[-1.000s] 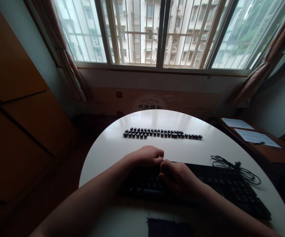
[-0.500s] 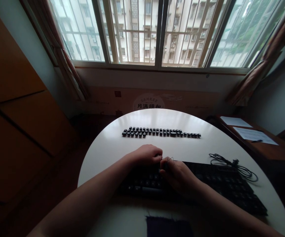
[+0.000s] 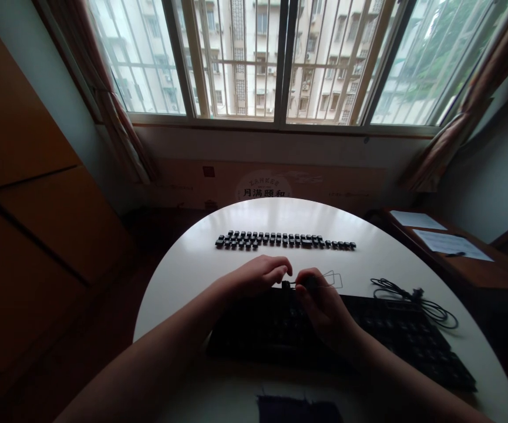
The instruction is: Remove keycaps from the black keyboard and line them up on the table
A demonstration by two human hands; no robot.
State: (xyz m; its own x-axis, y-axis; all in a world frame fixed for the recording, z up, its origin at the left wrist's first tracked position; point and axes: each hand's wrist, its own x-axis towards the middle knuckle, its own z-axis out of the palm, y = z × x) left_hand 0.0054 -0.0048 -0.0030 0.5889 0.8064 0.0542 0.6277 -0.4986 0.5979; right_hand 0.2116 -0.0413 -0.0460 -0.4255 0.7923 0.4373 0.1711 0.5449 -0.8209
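Thin wire and dark grip: one small hand tool (image 3: 310,283), closed in the fingers of the right hand (image 3: 322,299), centre of frame; bent wire loops project to the right of the fist, a short wire end to the left.

Small black piece (image 3: 286,285), one, at the left wire end, just below the left fingertips; detail too dim to read.

Left hand (image 3: 268,273), left of centre, fingers curled, thumb and forefinger near each other; whether they grip anything cannot be told.

Black keyboard (image 3: 275,323), one, beneath both hands, running from centre to lower right; keys partly in shadow.

Black cable (image 3: 417,292), coiled, with plug, at the keyboard's upper right edge.

Black keycaps (image 3: 284,239), a set, laid in rows above the hands.

Dark cloth (image 3: 298,409), frayed upper edge, bottom centre.

White table (image 3: 187,282), rounded far edge, bearing all the above.

Brown side table (image 3: 474,273), right of frame; on it, two paper sheets (image 3: 453,244) and a dark pen (image 3: 456,254).

Printed panel (image 3: 174,179), Chinese characters, behind the table.

Barred window (image 3: 245,61), top of frame, curtains (image 3: 124,138) at either side.

Wooden cabinet (image 3: 37,217), left of frame.
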